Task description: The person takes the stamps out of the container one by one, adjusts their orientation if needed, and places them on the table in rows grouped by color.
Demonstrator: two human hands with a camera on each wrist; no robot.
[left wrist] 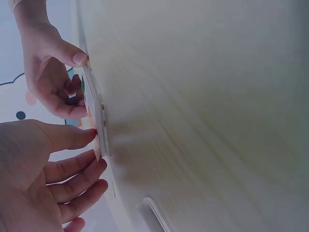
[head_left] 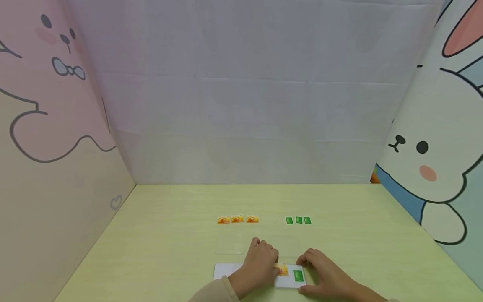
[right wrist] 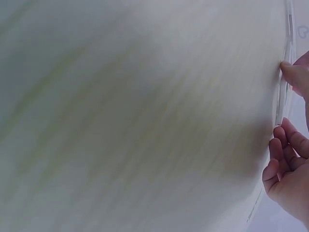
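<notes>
A shallow white case (head_left: pixel 287 284) lies in front of me, with a small orange picture card (head_left: pixel 283 270) at its left and a small green card (head_left: pixel 298 275) at its right. My left hand (head_left: pixel 259 260) pinches the orange card at its left edge; in the left wrist view the thumb touches its face, partly covering it. On the other side my right hand (head_left: pixel 327 274) grips the case's right end, thumb at the near edge and fingers at the far edge. The case's thin side (left wrist: pixel 102 113) shows edge-on in the left wrist view.
Another white case (head_left: pixel 225 269) lies partly behind the left forearm. Two clear flat pieces (head_left: pixel 229 246) rest beyond the hands. Farther back are three orange cards (head_left: pixel 237 219) and three green cards (head_left: pixel 299 220) in rows. Cartoon-printed side panels (head_left: pixel 434 167) and a pale back sheet (head_left: pixel 249 105) surround the table.
</notes>
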